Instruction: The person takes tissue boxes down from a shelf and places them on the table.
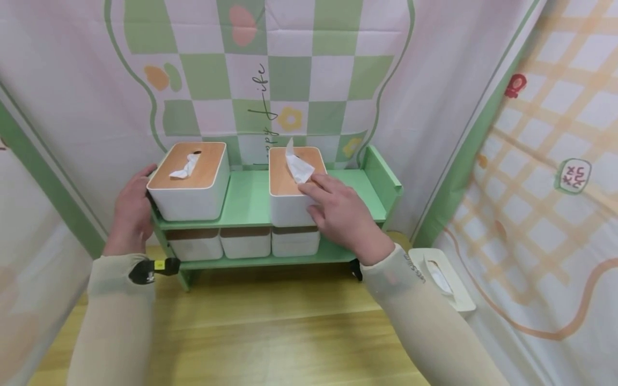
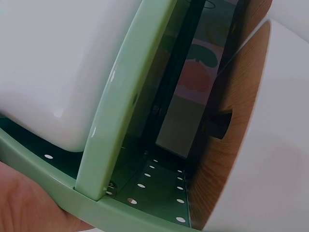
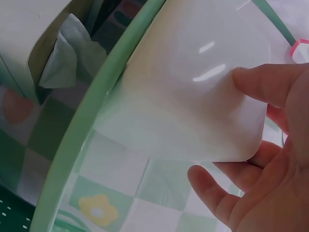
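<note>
My right hand holds a white tissue box with a wood-look lid and a tissue poking out, on the top tier of a green shelf. In the right wrist view, the thumb presses the box's white face and the other fingers lie round its edge. At the shelf's left end, my left hand grips the green side, its fingers partly hidden. Close beside that hand stands a second tissue box with a drooping tissue. Part of the palm shows against the green frame in the left wrist view.
Several similar white boxes sit on the lower tier. A raised green end panel closes the shelf's right side. Another white tissue holder is at the right, by the patterned curtain. Wood-look flooring lies in front.
</note>
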`<state>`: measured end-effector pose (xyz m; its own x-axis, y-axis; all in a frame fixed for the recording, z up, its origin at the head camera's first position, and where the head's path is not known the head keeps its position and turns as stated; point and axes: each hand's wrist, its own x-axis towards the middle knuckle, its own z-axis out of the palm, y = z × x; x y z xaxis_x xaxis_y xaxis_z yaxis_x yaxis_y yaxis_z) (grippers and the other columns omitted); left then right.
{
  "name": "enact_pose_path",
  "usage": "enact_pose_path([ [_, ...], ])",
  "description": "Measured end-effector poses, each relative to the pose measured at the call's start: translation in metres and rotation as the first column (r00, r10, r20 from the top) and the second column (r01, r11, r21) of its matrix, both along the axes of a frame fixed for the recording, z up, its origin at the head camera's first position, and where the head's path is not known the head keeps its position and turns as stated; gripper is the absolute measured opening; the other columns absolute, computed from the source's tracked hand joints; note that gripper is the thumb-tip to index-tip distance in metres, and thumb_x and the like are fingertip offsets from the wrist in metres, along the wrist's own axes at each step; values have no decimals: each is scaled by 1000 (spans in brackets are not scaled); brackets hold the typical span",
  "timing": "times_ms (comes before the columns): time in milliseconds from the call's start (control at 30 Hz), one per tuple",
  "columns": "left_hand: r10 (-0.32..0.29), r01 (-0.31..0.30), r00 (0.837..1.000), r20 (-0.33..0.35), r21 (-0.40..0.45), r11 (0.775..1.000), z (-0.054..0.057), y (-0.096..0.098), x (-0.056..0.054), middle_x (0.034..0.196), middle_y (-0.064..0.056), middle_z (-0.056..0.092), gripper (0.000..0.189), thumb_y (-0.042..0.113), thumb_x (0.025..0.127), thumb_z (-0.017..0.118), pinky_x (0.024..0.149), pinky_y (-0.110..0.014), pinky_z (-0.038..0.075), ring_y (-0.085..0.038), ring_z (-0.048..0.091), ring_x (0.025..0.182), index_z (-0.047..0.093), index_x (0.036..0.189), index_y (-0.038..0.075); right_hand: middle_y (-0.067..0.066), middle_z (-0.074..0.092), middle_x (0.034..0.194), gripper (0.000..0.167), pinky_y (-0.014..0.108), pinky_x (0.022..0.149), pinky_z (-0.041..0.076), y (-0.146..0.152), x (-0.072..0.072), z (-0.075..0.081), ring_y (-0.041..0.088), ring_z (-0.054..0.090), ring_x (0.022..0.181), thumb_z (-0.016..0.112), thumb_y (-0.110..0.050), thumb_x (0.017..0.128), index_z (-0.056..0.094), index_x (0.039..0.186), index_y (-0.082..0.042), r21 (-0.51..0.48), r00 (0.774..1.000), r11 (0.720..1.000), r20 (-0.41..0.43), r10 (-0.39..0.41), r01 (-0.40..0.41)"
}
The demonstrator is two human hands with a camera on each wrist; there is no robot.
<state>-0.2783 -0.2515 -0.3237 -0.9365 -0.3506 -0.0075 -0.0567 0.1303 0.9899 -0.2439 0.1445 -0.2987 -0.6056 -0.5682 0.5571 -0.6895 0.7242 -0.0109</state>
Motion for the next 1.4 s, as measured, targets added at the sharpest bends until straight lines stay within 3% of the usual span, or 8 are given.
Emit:
enact_pose_path([
  [267,-10,10,1000,4,3,1000,1,0,0,163,9,19,47,37,109,22,118,-46,18,-24,17,148,32,154,43,14,57,132,41,54,86,50,8,3,-1,32,55,115,68,-14,90,64,130,-11,-15,999,1000,-50,-5,4],
  [433,-6,6,1000,5,-13,1000,2,-2,0,164,9,17,47,38,109,21,118,-47,16,-25,16,148,30,155,44,14,57,131,44,58,88,46,6,-1,-3,34,55,114,70,-19,89,63,133,-15,-22,996,1000,-85,-2,0],
  [700,3,-3,1000,1,-31,1000,2,-1,0,163,10,19,48,35,108,23,118,-46,18,-24,17,148,33,154,42,16,61,122,42,53,82,50,6,5,1,33,57,104,73,-19,88,66,129,-12,12,994,1000,-110,2,0],
  [933,1,-1,1000,5,-40,999,2,-1,0,163,10,19,48,36,108,22,118,-45,17,-24,17,148,32,154,43,17,61,120,41,52,79,51,11,8,0,32,57,101,75,-19,86,68,126,-11,-22,993,1000,-116,19,-21],
  [1067,-8,8,1000,14,-28,1000,2,-2,0,164,9,17,47,39,108,22,118,-47,17,-25,16,148,30,154,45,17,56,131,47,55,90,48,13,9,-3,33,55,110,72,-23,88,64,132,-11,-99,999,995,-38,12,-16],
  [1200,-9,9,1000,16,-10,1000,1,-3,0,164,8,17,47,39,109,22,117,-47,19,-26,16,148,30,154,45,18,43,148,58,59,102,40,19,14,-8,38,45,128,68,-31,92,52,145,-14,-190,993,979,106,-57,77],
  [1300,-8,8,1000,2,1,1000,0,-1,-1,163,7,19,48,34,109,23,117,-46,21,-26,18,148,31,155,42,15,34,155,67,59,107,35,26,17,-13,36,35,138,64,-39,95,40,153,-16,-247,970,957,221,-98,153],
  [1400,-6,7,1000,-15,12,1000,-1,0,-1,163,7,20,48,29,109,24,117,-44,23,-25,20,147,31,156,39,9,29,158,73,56,109,34,31,16,-16,31,31,142,57,-48,98,30,157,-16,-335,924,919,376,-74,210],
])
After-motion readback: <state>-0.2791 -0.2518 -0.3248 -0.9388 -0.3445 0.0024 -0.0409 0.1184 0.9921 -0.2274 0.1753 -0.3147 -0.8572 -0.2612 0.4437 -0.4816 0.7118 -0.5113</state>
